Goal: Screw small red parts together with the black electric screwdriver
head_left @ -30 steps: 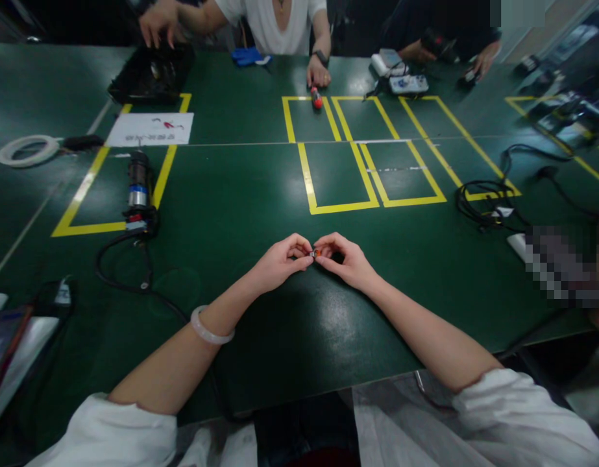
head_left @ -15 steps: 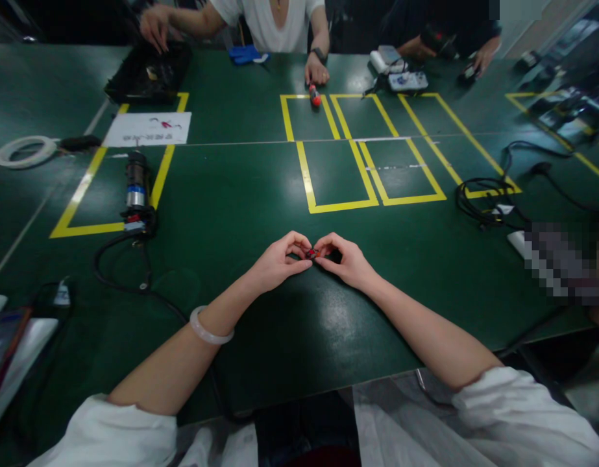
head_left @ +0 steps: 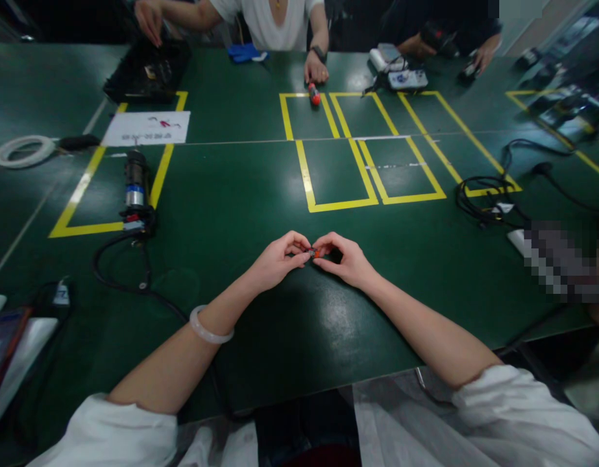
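Between my fingertips is a small red-and-dark part (head_left: 315, 253), too small to identify. My left hand (head_left: 282, 261) pinches its left side with thumb and fingers. My right hand (head_left: 345, 261) pinches its right side, where an orange-red bit shows. Both hands are close to the green tabletop (head_left: 260, 324), in front of the taped rectangles. The fingers hide most of the part.
A cylindrical power tool (head_left: 135, 188) with a black cord lies left by a printed card (head_left: 146, 128). Farther back are a black tray (head_left: 119, 87), a red-tipped object (head_left: 314, 96) under a co-worker's hand, and a blue item (head_left: 243, 53). Coiled cable (head_left: 474, 198) lies right.
My fingers have shifted slightly on the small part, and more of its orange-red end shows by my right hand. The co-worker's hand over the black tray has moved slightly up and left.
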A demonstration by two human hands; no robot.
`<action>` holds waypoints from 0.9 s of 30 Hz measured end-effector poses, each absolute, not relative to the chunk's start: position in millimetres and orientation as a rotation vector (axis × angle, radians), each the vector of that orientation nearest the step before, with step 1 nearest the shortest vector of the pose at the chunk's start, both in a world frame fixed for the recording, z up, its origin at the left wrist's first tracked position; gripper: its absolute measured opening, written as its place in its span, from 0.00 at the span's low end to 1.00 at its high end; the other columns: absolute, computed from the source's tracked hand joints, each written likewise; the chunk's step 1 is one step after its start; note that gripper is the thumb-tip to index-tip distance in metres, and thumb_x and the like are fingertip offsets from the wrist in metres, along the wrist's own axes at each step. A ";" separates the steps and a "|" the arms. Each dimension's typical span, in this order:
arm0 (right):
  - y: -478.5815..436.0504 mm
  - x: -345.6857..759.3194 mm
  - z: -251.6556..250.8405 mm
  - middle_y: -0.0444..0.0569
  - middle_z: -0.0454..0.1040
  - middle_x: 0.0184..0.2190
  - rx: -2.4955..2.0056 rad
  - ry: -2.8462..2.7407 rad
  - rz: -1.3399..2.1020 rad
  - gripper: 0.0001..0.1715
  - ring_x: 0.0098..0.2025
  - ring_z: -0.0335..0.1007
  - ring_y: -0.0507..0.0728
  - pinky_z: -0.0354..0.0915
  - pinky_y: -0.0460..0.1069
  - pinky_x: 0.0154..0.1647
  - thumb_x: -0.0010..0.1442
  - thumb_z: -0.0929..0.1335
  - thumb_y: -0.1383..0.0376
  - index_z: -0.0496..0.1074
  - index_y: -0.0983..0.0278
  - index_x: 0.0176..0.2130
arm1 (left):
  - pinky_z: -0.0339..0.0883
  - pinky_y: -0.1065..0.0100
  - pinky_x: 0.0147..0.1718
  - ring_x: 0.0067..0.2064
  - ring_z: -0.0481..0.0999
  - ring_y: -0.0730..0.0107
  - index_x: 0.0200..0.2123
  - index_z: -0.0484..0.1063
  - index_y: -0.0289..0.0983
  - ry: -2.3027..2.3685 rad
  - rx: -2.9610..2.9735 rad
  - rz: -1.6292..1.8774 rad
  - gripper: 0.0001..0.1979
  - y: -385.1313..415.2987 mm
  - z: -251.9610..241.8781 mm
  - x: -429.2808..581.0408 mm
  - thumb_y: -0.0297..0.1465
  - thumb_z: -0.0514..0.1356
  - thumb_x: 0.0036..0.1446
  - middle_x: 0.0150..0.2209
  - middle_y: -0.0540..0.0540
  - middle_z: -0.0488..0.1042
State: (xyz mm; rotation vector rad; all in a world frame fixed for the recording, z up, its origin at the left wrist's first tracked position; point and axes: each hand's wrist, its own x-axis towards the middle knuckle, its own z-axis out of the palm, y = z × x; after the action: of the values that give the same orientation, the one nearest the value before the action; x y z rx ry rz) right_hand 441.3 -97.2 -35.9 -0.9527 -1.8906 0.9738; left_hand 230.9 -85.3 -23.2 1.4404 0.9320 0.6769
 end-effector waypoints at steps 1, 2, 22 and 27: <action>-97.3 441.3 -34.9 0.46 0.74 0.36 -0.951 -1.898 0.964 0.10 0.36 0.71 0.53 0.68 0.50 0.40 0.60 0.71 0.66 0.73 0.62 0.43 | 0.70 0.67 0.38 0.36 0.73 0.72 0.42 0.68 0.34 0.928 1.435 0.679 0.14 -85.3 -22.8 231.1 0.35 0.64 0.58 0.36 0.47 0.72; -97.4 441.3 -33.8 0.47 0.74 0.36 -0.955 -1.900 0.952 0.08 0.37 0.71 0.54 0.68 0.50 0.40 0.60 0.71 0.66 0.73 0.62 0.42 | 0.71 0.67 0.38 0.37 0.73 0.72 0.42 0.68 0.34 0.924 1.432 0.681 0.14 -85.3 -22.5 231.2 0.35 0.64 0.58 0.37 0.47 0.72; -97.6 440.5 -36.1 0.45 0.78 0.36 -0.972 -1.767 1.141 0.17 0.37 0.75 0.54 0.70 0.51 0.43 0.59 0.73 0.63 0.69 0.61 0.48 | 0.72 0.67 0.36 0.36 0.75 0.71 0.40 0.67 0.34 0.972 1.434 0.638 0.16 -86.5 -22.1 231.1 0.41 0.62 0.59 0.34 0.48 0.72; -97.3 439.8 -37.4 0.46 0.77 0.36 -0.954 -1.803 1.094 0.12 0.37 0.74 0.53 0.70 0.50 0.42 0.60 0.71 0.66 0.70 0.61 0.45 | 0.72 0.66 0.38 0.37 0.75 0.69 0.39 0.68 0.34 0.965 1.439 0.623 0.17 -86.6 -17.8 230.7 0.44 0.61 0.60 0.34 0.47 0.73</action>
State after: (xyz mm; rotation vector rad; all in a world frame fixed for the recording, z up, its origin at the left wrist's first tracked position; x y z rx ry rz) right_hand 439.8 -97.3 -37.4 -0.9535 -1.8029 1.0937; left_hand 230.7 -86.6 -17.8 1.4386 0.9649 0.6232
